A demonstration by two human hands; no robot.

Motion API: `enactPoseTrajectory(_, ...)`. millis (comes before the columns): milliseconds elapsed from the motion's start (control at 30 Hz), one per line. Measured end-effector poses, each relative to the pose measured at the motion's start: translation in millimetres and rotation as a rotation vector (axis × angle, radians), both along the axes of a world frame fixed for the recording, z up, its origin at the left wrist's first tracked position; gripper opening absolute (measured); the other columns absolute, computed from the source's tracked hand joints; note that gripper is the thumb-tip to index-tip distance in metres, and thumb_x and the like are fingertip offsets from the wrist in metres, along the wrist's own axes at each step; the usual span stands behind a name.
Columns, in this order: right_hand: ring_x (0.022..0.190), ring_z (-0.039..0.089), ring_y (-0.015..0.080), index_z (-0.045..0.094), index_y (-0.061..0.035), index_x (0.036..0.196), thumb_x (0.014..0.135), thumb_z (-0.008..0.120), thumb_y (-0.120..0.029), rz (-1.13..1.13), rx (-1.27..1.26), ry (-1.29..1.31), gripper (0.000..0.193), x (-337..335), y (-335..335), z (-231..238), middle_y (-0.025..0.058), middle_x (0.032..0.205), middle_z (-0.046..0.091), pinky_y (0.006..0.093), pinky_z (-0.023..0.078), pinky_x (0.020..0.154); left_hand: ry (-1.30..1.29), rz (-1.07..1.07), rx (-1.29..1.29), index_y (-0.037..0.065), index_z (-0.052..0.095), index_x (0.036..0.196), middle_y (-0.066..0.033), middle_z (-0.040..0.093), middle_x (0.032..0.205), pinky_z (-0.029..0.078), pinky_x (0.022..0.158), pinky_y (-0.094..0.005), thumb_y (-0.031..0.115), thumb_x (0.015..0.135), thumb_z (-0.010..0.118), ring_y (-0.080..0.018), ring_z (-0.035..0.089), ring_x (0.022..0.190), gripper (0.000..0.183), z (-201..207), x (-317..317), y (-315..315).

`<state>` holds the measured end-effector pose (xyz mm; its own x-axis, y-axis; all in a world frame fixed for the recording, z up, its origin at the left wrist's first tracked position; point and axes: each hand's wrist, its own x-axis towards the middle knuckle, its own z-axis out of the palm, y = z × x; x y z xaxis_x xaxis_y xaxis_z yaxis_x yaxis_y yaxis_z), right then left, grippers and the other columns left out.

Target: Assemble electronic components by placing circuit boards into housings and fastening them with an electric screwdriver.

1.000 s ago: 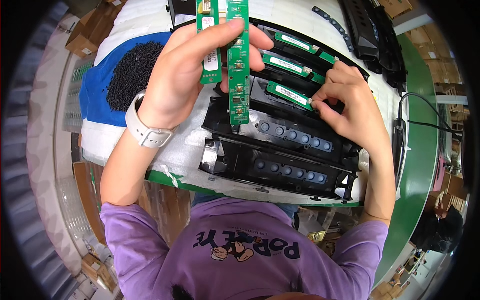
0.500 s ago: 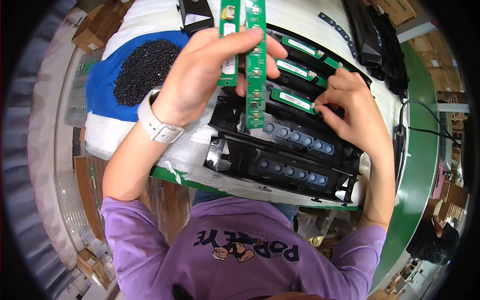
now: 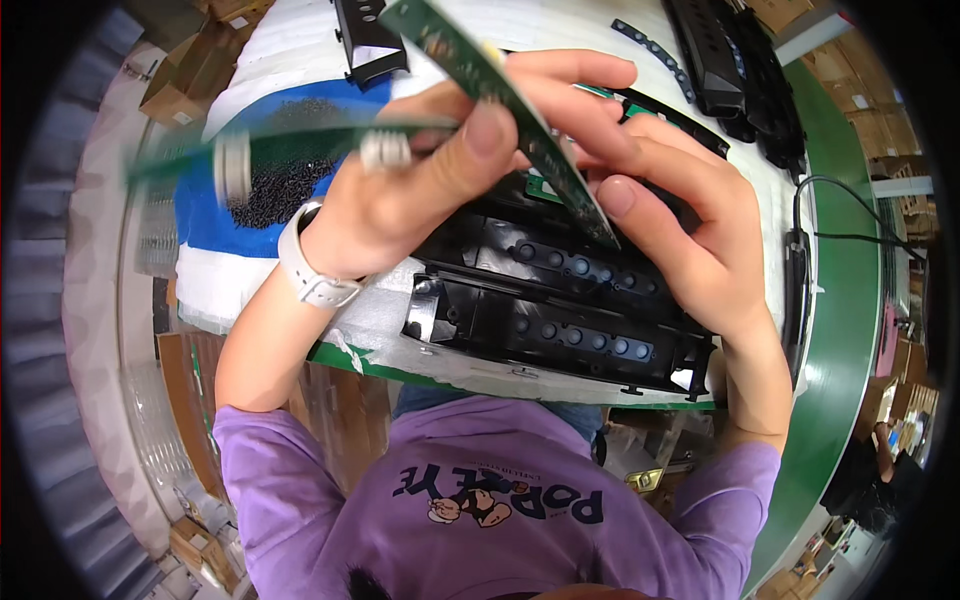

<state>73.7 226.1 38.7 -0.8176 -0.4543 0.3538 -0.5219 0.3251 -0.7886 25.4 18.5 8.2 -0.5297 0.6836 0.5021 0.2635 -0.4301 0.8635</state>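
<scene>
My left hand (image 3: 420, 185), with a white watch on its wrist, is closed on two narrow green circuit boards. One circuit board (image 3: 510, 110) slants down to the right under my thumb; the other board (image 3: 290, 145), smeared by motion, juts out left and carries white connectors. My right hand (image 3: 700, 215) has its bent fingers and thumb at the lower right edge of the slanted board, seemingly pinching it. Below the hands lie black plastic housings (image 3: 470, 325) with rows of round bluish buttons (image 3: 580, 338). A green board (image 3: 541, 188) in a housing behind is mostly hidden by my hands.
A blue cloth (image 3: 225, 225) at the left holds a heap of small black parts (image 3: 270, 195). More black housings (image 3: 705, 60) and a dark button strip (image 3: 650, 50) lie at the far right. A black cable (image 3: 850, 236) runs along the right edge of the padded table.
My left hand has turned, swinging one board out to the left and tilting the other. My right hand has left the board in the housing and moved up-left to the held boards.
</scene>
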Motion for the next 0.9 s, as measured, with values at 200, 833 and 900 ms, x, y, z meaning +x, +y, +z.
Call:
enactPoseTrajectory(200,0.087,0.055,0.0175,0.064,0.0071,0.094,0.083,0.063,-0.014,0.053,-0.173,-0.238,0.024,14,-1,4,0.0102,0.095,0.061,0.0271,0.042,0.074,0.103,0.018,-0.051,0.011,0.059,0.116,-0.029,0.028,0.143,0.036,0.102,-0.0505,0.06,0.09,0.045,-0.0403,0.04,0.127,0.058,-1,4,7)
enactPoseTrajectory(833,0.089,0.062,0.0197,0.063,0.0071,0.103,0.077,0.068,0.003,0.081,-0.5,-0.042,0.026,11,-9,-13,0.0136,0.1,0.064,0.0295,0.05,0.082,-0.48,0.289,-0.068,0.001,0.025,0.142,-0.0171,0.039,0.138,0.034,0.107,-0.0411,0.057,0.088,0.051,-0.0293,0.044,0.126,0.082,-16,49,18)
enactPoseTrajectory(900,0.088,0.062,0.0197,0.064,0.007,0.103,0.077,0.069,0.003,0.083,-0.444,0.02,0.027,12,-11,-12,0.0137,0.099,0.064,0.0294,0.05,0.081,-0.464,0.274,-0.096,0.002,0.029,0.141,-0.0164,0.042,0.136,0.036,0.106,-0.043,0.057,0.087,0.052,-0.0298,0.045,0.125,0.081,-15,45,14)
